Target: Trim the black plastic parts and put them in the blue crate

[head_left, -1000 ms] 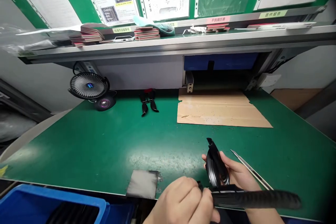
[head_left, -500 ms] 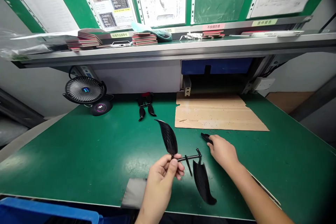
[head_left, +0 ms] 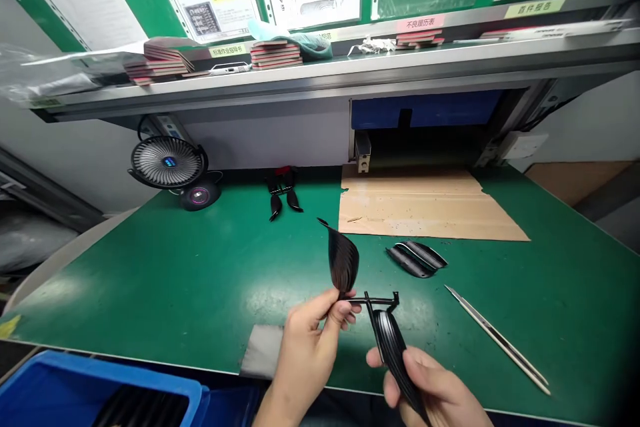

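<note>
Left grip (head_left: 310, 340) pinching the black bar (head_left: 381, 301), thumb against fingers, at the base of the upper blade (head_left: 344, 261). Right grip (head_left: 437, 387) pinching the lower blade (head_left: 393, 341) on the same bar, thumb one side, fingers the other. Bar and blades held up by the front edge of the surface (head_left: 200, 293). Blue bin (head_left: 55, 390) just off the front edge, left side: black parts (head_left: 143, 408) inside, cut off by the view.

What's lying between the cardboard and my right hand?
In the head view, two dark ribbed pieces lie on the green tabletop between the cardboard and your right hand.
</note>
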The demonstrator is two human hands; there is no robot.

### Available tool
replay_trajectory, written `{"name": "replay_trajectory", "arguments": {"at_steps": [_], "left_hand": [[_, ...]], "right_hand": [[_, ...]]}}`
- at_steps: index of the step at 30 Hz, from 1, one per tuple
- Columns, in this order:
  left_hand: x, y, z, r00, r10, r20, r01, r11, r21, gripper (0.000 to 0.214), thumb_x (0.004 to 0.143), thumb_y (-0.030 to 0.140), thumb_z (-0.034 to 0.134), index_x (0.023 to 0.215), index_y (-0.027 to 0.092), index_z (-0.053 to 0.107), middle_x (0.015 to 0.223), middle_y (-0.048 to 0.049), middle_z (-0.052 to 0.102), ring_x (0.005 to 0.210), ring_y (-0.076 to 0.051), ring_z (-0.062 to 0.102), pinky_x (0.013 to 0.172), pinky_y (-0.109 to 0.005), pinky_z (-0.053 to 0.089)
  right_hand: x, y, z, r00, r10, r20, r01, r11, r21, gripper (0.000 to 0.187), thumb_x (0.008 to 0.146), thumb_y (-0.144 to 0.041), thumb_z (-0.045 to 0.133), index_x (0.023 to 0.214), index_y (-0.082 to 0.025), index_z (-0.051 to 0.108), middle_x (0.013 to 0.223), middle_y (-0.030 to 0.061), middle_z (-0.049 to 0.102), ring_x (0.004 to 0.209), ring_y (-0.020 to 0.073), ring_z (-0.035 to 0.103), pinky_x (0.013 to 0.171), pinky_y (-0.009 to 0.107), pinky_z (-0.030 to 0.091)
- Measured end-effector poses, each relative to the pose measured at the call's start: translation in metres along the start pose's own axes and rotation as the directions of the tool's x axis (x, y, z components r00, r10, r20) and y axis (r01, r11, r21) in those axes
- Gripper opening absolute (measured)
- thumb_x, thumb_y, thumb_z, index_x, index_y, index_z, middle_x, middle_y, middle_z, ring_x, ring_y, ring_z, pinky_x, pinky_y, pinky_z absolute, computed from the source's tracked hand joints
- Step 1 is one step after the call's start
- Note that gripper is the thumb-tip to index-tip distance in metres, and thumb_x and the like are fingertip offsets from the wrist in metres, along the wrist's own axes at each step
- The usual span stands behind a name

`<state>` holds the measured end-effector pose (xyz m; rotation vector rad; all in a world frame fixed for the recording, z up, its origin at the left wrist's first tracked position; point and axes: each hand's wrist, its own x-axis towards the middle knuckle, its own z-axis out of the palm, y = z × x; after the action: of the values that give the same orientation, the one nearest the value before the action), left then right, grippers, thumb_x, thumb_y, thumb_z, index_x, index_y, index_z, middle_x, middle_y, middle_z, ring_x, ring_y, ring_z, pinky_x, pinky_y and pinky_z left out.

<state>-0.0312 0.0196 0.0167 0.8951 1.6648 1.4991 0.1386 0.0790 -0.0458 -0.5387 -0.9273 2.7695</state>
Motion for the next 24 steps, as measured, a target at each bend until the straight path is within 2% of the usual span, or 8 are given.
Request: {"name": "replay_trajectory", "arguments": {"at_steps": [2,5,6,9,15,17,21,24], "left_hand": [[-0.004,0.003,0.000,0.999,-0.042,0.021,0.042,0.999,0.014,0.030,0.087,0.040,0.056,0.092,0.013,0.066,0.074,-0.0070,0.066,0.061,-0.014,0.060,0.057,-0.022,0.049],[-0.007,0.001,-0.001,0.986,-0.164,0.038,0.167,0.983,-0.072,0.034,0.085,0.044,0.057,0.086,0.011,0.062,0.069,-0.0059,0.064,0.052,-0.013,0.058,0.048,-0.021,0.046],[-0.007,-0.002,-0.002,0.980,-0.194,0.048,0.198,0.975,-0.101,0.035,0.084,0.045,0.059,0.084,0.010,0.061,0.068,-0.0057,0.063,0.051,-0.013,0.057,0.047,-0.021,0.046],[-0.007,-0.010,-0.007,0.964,-0.248,0.090,0.261,0.949,-0.176,0.037,0.082,0.046,0.061,0.083,0.009,0.059,0.065,-0.0042,0.060,0.048,-0.013,0.057,0.044,-0.020,0.045],[-0.006,-0.015,-0.020,0.962,-0.272,0.029,0.269,0.925,-0.269,0.036,0.081,0.045,0.063,0.084,0.010,0.059,0.063,-0.0039,0.060,0.047,-0.011,0.056,0.043,-0.018,0.044],[-0.007,-0.013,-0.026,0.967,-0.254,-0.007,0.241,0.927,-0.288,0.036,0.081,0.046,0.063,0.085,0.011,0.059,0.062,-0.0031,0.059,0.047,-0.011,0.055,0.044,-0.018,0.044],[-0.014,-0.006,-0.032,0.973,-0.200,0.111,0.219,0.957,-0.192,0.034,0.084,0.045,0.059,0.083,0.012,0.060,0.059,-0.0024,0.057,0.048,-0.011,0.055,0.047,-0.020,0.044],[-0.029,0.001,-0.033,0.975,-0.170,0.146,0.164,0.985,0.047,0.035,0.089,0.043,0.050,0.077,0.014,0.063,0.059,-0.0030,0.058,0.050,-0.011,0.054,0.049,-0.020,0.042]], "right_hand": [[-0.002,-0.008,-0.007,0.989,-0.147,0.005,0.131,0.867,-0.480,0.042,0.089,-0.049,0.055,0.113,-0.015,0.055,0.088,0.0094,0.068,0.054,0.0080,0.060,0.046,0.014,0.042],[-0.001,-0.031,-0.014,0.907,-0.400,0.128,0.184,0.105,-0.977,0.024,0.092,-0.024,0.044,0.111,-0.018,0.056,0.096,0.0109,0.067,0.079,0.0226,0.065,0.066,0.033,0.052],[0.000,-0.039,-0.015,0.880,-0.439,0.181,0.169,-0.066,-0.983,0.028,0.089,-0.015,0.040,0.110,-0.018,0.058,0.097,0.0111,0.067,0.085,0.0260,0.063,0.071,0.039,0.051],[0.004,-0.058,-0.012,0.831,-0.468,0.300,0.213,-0.229,-0.950,0.047,0.082,-0.001,0.029,0.112,-0.021,0.060,0.106,0.0087,0.065,0.097,0.0272,0.059,0.090,0.051,0.042],[0.006,-0.063,0.001,0.678,-0.305,0.669,0.288,-0.728,-0.623,0.032,0.088,-0.002,0.040,0.108,-0.017,0.059,0.113,0.0073,0.064,0.107,0.0220,0.057,0.103,0.041,0.035],[0.009,-0.061,0.000,0.685,-0.407,0.604,0.320,-0.577,-0.751,0.029,0.087,-0.007,0.045,0.109,-0.021,0.057,0.118,0.0066,0.062,0.109,0.0231,0.056,0.099,0.039,0.040],[0.026,-0.064,0.011,0.750,-0.661,-0.021,0.330,0.402,-0.854,0.010,0.091,-0.032,0.050,0.098,-0.025,0.048,0.116,0.0065,0.062,0.105,0.0234,0.060,0.086,0.036,0.052],[0.035,-0.061,0.030,0.794,-0.583,-0.171,0.265,0.586,-0.766,0.027,0.081,-0.046,0.064,0.094,-0.027,0.052,0.106,0.0048,0.065,0.104,0.0283,0.059,0.084,0.037,0.054]]}}
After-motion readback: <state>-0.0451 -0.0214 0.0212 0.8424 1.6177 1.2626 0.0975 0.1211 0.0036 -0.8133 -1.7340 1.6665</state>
